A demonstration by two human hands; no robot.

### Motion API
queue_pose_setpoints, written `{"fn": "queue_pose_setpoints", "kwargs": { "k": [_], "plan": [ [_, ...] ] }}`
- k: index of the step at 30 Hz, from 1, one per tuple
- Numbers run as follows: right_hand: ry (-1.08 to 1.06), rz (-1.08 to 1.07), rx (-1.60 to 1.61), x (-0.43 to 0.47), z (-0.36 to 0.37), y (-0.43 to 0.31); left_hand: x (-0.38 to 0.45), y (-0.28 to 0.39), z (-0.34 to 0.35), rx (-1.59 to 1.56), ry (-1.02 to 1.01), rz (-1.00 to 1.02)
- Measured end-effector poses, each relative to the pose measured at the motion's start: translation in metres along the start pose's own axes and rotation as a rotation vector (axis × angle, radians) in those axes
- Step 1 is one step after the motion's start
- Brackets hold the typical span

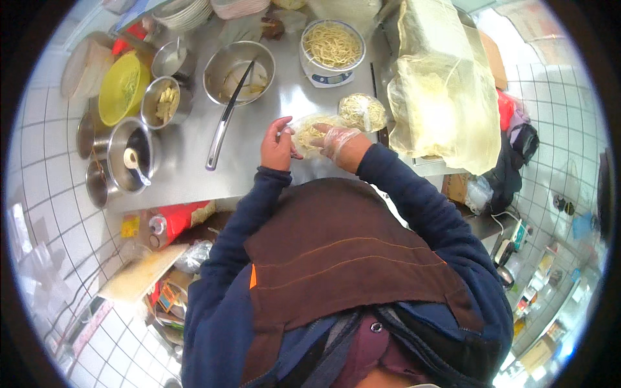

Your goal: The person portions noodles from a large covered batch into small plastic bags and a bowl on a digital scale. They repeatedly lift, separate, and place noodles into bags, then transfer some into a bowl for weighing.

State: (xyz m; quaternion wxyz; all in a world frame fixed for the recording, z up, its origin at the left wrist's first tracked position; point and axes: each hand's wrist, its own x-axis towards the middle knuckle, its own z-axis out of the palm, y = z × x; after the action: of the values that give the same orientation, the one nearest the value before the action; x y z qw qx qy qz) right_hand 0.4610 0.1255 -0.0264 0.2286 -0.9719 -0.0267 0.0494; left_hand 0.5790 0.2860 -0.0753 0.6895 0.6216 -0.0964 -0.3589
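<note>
A clear plastic bag of noodles [313, 132] lies on the steel counter before me. My left hand [279, 144] is at its left edge, fingers curled; whether they pinch the plastic cannot be told. My right hand [342, 144], in a clear disposable glove, rests its fingers on the noodles at the bag's right side. Just beyond it sits a second, closed bag of noodles [363, 112]. Farther back, a bowl of noodles [333, 44] stands on a white digital kitchen scale [330, 79].
Tongs [224, 128] lean in a steel bowl [209, 77] at the left. More steel bowls, a yellow plastic basket [119, 92] and a bowl with a ladle [112, 167] line the counter's left side. A pale cloth [444, 111] covers something at the right.
</note>
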Motion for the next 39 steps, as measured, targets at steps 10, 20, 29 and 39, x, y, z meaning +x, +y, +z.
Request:
{"fn": "queue_pose_setpoints", "kwargs": {
  "k": [10,20,29,39],
  "plan": [
    [0.178,0.59,0.051,-0.046,0.028,0.038,0.004,-0.002,-0.013,0.112,0.129,0.131],
    [0.469,0.485,-0.128,-0.034,0.015,0.103,-0.012,0.015,-0.02,0.867,-0.041,0.291],
    [0.746,0.849,1.001,0.016,0.005,0.198,0.094,0.024,0.015,0.483,-0.016,0.268],
    [0.36,0.486,0.258,0.062,0.025,0.276,0.235,-0.039,0.059,0.529,-0.057,0.01]
  ]
}}
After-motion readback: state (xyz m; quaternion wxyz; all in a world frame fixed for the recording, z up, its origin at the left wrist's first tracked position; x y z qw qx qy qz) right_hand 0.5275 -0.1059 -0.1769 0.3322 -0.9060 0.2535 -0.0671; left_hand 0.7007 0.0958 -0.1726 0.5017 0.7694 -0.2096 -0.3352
